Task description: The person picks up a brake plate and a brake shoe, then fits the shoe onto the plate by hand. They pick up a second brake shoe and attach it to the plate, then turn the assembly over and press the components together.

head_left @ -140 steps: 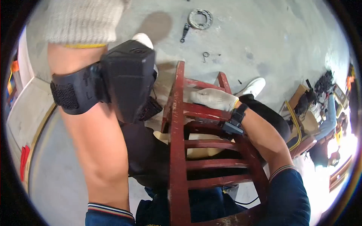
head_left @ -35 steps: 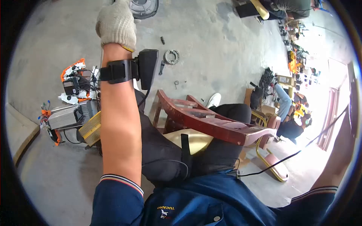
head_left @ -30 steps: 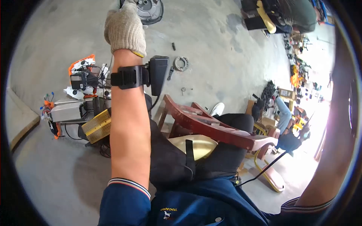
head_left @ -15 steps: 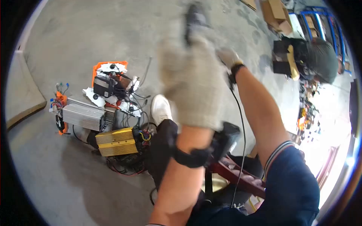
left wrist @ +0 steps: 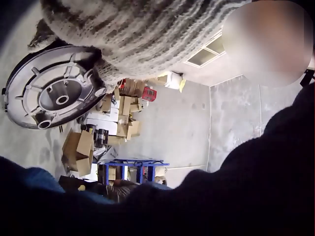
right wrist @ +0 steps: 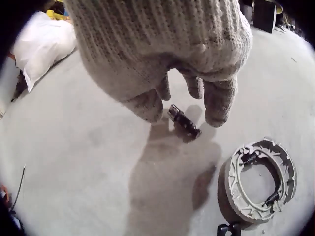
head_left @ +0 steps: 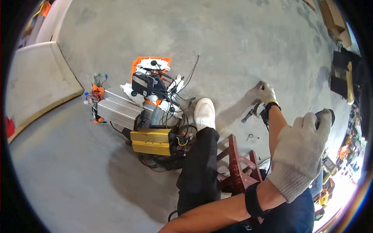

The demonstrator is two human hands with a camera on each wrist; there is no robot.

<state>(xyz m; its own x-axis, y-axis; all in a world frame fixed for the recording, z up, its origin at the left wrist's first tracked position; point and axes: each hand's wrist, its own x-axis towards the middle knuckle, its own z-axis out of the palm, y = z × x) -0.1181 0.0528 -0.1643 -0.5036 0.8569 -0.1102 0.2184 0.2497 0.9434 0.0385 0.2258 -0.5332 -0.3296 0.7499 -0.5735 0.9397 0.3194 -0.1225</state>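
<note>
My gloved left hand [head_left: 301, 155] grips a round, ribbed metal brake plate by its edge. In the left wrist view the brake plate [left wrist: 61, 96] shows its central hub, radial ribs and dark rim; the glove hides its upper right side. Low over the floor, my gloved right hand [head_left: 267, 93] reaches down with parted fingers. In the right wrist view a small dark bolt-like part [right wrist: 183, 123] lies between thumb and fingertips, with gaps to either side. A brake shoe ring [right wrist: 261, 182] lies nearby, with the end of a black lever [right wrist: 229, 229] beside it.
A small spring [head_left: 251, 136] lies on the concrete floor. Between my legs stands a red wooden chair [head_left: 237, 167]. On the left are a gold finned box [head_left: 151, 142], a silver finned box [head_left: 118, 112] and wired orange-and-white parts [head_left: 155, 83]. A padded board [head_left: 42, 77] lies farther left.
My left hand has swung to the right, carrying the brake plate. The right hand has left the chair, risen out of view, then come down to the small part. The head view has turned left.
</note>
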